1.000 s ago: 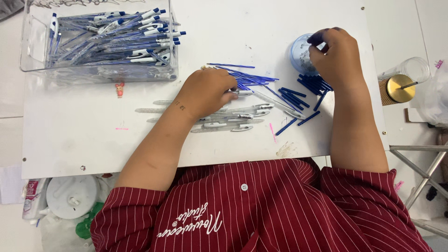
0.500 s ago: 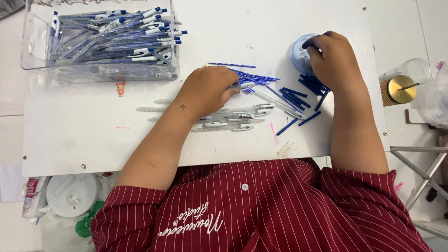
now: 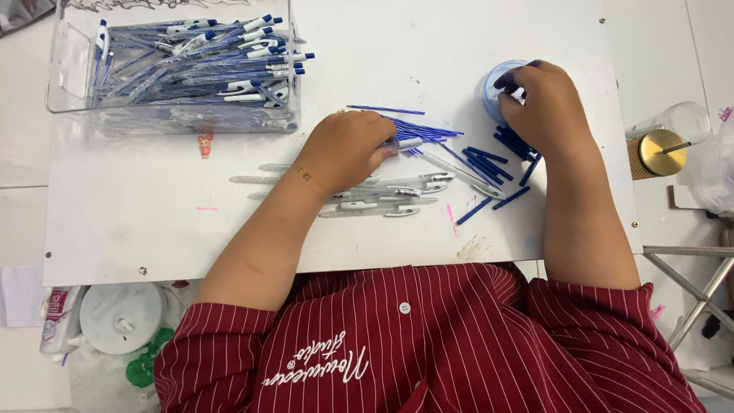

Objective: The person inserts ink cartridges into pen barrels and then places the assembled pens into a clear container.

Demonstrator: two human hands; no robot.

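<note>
Head view, looking straight down: the left hand (image 3: 348, 149) rests on the white table (image 3: 153, 222) with its fingers curled narrow around the end of a clear pen barrel (image 3: 407, 143), pinching it against the tabletop. That barrel pokes out from the fingertips toward the right, its tip lying among a loose fan of thin blue refills (image 3: 420, 128) just beyond the knuckles. Under and beside the left wrist lies a row of clear pen barrels (image 3: 390, 195), side by side and roughly parallel, some with white clips at their right ends.

The right hand (image 3: 547, 103) sits farther right and higher on the table, its fingers bent down into a small round blue cup (image 3: 493, 92). The fingertips are inside the rim, so what they pinch, if anything, cannot be told. Just below this hand a scatter of short dark blue pen parts (image 3: 497, 164) lies at mixed angles, a few touching one another.

At the far left corner stands a clear plastic bin (image 3: 69, 76) heaped with finished blue-and-white pens (image 3: 229, 57). A tiny pink figure (image 3: 205, 144) sits on the table just in front of the bin. Off the right edge of the table, a clear tumbler with a gold lid (image 3: 664, 149) stands apart. A person's red striped shirt (image 3: 459, 344) fills the bottom of the view.
</note>
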